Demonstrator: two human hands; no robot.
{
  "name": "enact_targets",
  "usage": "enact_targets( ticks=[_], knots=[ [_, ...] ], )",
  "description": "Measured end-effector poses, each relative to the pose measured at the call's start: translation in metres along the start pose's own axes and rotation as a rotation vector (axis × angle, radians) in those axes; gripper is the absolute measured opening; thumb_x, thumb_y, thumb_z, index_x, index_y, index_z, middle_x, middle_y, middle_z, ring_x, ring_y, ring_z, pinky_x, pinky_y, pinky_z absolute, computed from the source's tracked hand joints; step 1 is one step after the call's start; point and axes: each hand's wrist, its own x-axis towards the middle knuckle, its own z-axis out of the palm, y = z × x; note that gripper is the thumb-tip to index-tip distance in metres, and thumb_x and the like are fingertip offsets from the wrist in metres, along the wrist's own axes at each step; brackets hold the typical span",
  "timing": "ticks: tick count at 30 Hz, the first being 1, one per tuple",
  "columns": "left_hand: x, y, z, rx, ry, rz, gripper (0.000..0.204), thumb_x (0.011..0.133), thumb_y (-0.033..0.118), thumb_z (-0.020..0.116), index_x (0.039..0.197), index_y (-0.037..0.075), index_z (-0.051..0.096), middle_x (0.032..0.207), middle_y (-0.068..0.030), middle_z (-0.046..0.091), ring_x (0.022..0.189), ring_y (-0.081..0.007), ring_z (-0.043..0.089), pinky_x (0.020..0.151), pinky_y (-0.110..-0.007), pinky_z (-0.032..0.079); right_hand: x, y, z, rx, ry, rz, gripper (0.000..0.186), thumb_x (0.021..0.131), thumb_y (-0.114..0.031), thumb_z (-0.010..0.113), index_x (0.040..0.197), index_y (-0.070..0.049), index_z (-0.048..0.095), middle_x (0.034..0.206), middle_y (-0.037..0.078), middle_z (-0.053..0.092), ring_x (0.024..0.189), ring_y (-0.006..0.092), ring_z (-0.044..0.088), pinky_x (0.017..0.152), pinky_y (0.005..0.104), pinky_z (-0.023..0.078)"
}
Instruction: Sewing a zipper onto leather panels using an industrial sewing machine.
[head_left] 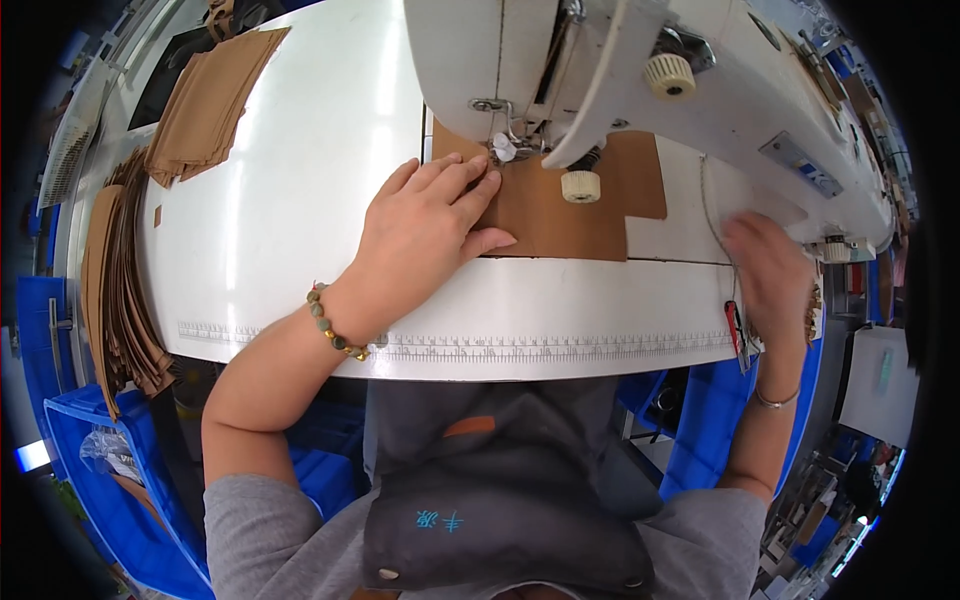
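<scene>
A brown piece of flat material lies on the white sewing machine's bed, under the presser foot. My left hand rests on its left part, fingers stretched and lying on it, fingertips close beside the foot. My right hand is at the right of the machine, near the front of its body, blurred by motion; whether it holds anything cannot be made out. Small thread snips with red handles hang on a cord just left of that hand.
Stacked brown pieces and a curved pile of longer brown strips lie at the left of the white table, which has a printed ruler along its front edge. Blue plastic bins stand below on both sides.
</scene>
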Motion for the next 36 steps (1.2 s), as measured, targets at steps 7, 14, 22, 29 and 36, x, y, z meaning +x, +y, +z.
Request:
enact_targets(
  ticks=[7, 14, 22, 29, 36],
  knots=[
    [-0.013, 0.009, -0.009, -0.249, 0.138, 0.402, 0.033, 0.078, 0.029, 0.088, 0.101, 0.008, 0.078, 0.107, -0.0039, 0.076, 0.098, -0.0219, 0.072, 0.080, -0.034, 0.062, 0.098, -0.056, 0.040, 0.003, 0.017, -0.230, 0.024, 0.083, -0.008, 0.071, 0.107, -0.009, 0.071, 0.110, 0.003, 0.072, 0.094, 0.0259, 0.069, 0.075, 0.0385, 0.059],
    [-0.024, 0.035, -0.010, -0.358, 0.091, 0.599, 0.029, 0.082, 0.032, 0.086, 0.096, 0.007, 0.079, 0.100, -0.0027, 0.076, 0.087, -0.0186, 0.071, 0.076, -0.032, 0.060, 0.094, -0.114, -0.018, 0.397, -0.119, -0.352, 0.019, 0.080, -0.018, 0.075, 0.082, -0.010, 0.059, 0.082, 0.006, 0.057, 0.070, 0.0252, 0.061, 0.058, 0.0398, 0.048],
    [-0.036, 0.029, -0.025, -0.237, -0.731, 0.150, 0.048, 0.091, 0.060, 0.069, 0.099, 0.013, 0.077, 0.090, -0.0091, 0.075, 0.076, -0.0250, 0.074, 0.063, -0.034, 0.058, 0.105, -0.177, 0.004, 0.633, 0.078, -0.358, 0.031, 0.087, -0.030, 0.078, 0.076, -0.012, 0.055, 0.077, 0.003, 0.052, 0.066, 0.0204, 0.057, 0.057, 0.0367, 0.045],
    [-0.036, 0.032, -0.020, -0.348, -0.156, 0.304, 0.044, 0.091, 0.055, 0.072, 0.075, 0.015, 0.073, 0.083, -0.0064, 0.072, 0.064, -0.0237, 0.070, 0.056, -0.034, 0.055, 0.105, -0.150, 0.047, 0.407, 0.014, -0.152, 0.045, 0.092, -0.050, 0.072, 0.116, -0.011, 0.071, 0.130, 0.012, 0.064, 0.110, 0.0318, 0.065, 0.095, 0.0463, 0.052],
    [-0.028, 0.019, -0.036, -0.393, 0.251, 0.590, 0.052, 0.084, 0.050, 0.084, 0.068, 0.012, 0.054, 0.067, 0.0018, 0.047, 0.058, -0.0168, 0.048, 0.052, -0.028, 0.042, 0.103, -0.144, 0.060, 0.349, -0.088, -0.172, 0.059, 0.091, -0.050, 0.074, 0.133, -0.010, 0.068, 0.150, 0.019, 0.055, 0.141, 0.0381, 0.050, 0.117, 0.0576, 0.039]
  ],
)
